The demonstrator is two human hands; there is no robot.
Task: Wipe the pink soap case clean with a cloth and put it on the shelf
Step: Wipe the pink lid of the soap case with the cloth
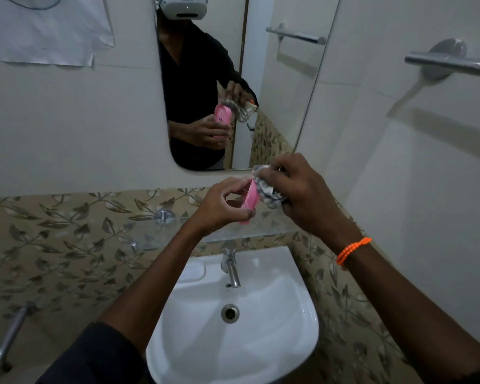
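My left hand (222, 206) holds the pink soap case (249, 200) upright on its edge, above the glass shelf (241, 231). My right hand (302, 195) grips a crumpled grey patterned cloth (266, 189) and presses it against the right side of the case. The mirror (275, 106) reflects both hands, the case and the cloth. The glass shelf runs along the wall just below my hands and above the basin.
A white wash basin (261, 328) with a chrome tap (232, 268) sits below the shelf. A towel bar (455, 65) is fixed on the right wall. A metal pipe (10, 336) sticks out at the lower left. Paper (45, 31) hangs at the upper left.
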